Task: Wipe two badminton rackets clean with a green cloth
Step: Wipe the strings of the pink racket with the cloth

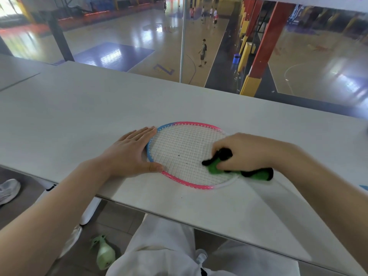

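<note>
Green cloth [217, 166] gripped, curled right fingers [219, 145].

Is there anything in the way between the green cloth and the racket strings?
Nothing visible. The right hand grips the green cloth and holds it down on the strings of the racket, which lies flat on the table. The left hand rests at the frame's edge, clear of the cloth.
</note>
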`<action>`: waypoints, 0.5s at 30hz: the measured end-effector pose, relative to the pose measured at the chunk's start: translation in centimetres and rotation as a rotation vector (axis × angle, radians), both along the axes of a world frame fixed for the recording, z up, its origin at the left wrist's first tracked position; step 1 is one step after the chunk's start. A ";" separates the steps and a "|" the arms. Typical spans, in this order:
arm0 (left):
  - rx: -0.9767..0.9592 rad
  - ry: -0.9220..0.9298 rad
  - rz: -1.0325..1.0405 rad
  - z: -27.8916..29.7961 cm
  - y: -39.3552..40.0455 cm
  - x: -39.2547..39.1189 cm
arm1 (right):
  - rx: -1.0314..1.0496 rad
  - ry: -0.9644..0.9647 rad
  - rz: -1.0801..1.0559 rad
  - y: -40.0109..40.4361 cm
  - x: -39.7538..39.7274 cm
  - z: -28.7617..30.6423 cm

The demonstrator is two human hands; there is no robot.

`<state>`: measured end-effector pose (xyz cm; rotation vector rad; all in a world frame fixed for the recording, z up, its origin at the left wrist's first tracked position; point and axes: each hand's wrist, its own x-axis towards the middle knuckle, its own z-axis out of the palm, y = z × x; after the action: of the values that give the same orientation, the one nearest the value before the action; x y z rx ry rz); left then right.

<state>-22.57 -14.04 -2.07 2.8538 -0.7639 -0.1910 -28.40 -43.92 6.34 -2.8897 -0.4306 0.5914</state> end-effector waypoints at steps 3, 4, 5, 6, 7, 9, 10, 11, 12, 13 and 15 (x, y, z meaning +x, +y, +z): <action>0.004 0.003 0.001 0.1 0.0 0.0 | -0.065 -0.210 -0.129 -1.3 3.2 -0.8; 0.003 0.003 0.001 0.1 0.0 0.0 | -0.106 -0.311 -0.169 -1.7 4.1 -1.2; 0.001 0.005 0.001 0.0 0.1 0.0 | -0.146 -0.412 -0.198 -1.9 4.7 -1.7; 0.000 0.008 0.003 0.0 0.1 0.0 | -0.170 -0.487 -0.211 -2.1 5.1 -2.2; -0.002 0.009 0.005 0.1 0.0 0.0 | -0.173 -0.526 -0.206 -2.0 5.2 -2.6; -0.010 0.009 0.012 0.2 -0.1 -0.2 | -0.125 -0.479 -0.165 -1.7 4.8 -2.9; -0.015 0.010 0.014 0.2 -0.1 -0.2 | -0.070 -0.415 -0.148 -1.5 4.1 -2.7; -0.020 0.009 0.015 0.3 -0.2 -0.3 | -0.014 -0.347 -0.132 -1.5 3.3 -2.3; -0.023 0.009 0.016 0.3 -0.3 -0.3 | 0.025 -0.285 -0.105 -1.4 2.4 -1.9; -0.024 0.011 0.018 0.3 -0.3 -0.3 | 0.042 -0.218 -0.067 -1.3 1.4 -1.4; -0.023 0.005 0.019 0.2 -0.2 -0.2 | 0.055 -0.039 0.003 -0.9 -0.6 -0.4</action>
<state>-22.82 -14.25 -1.87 2.8365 -0.7327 -0.1850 -29.00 -44.87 5.91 -2.8524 -0.4499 0.5166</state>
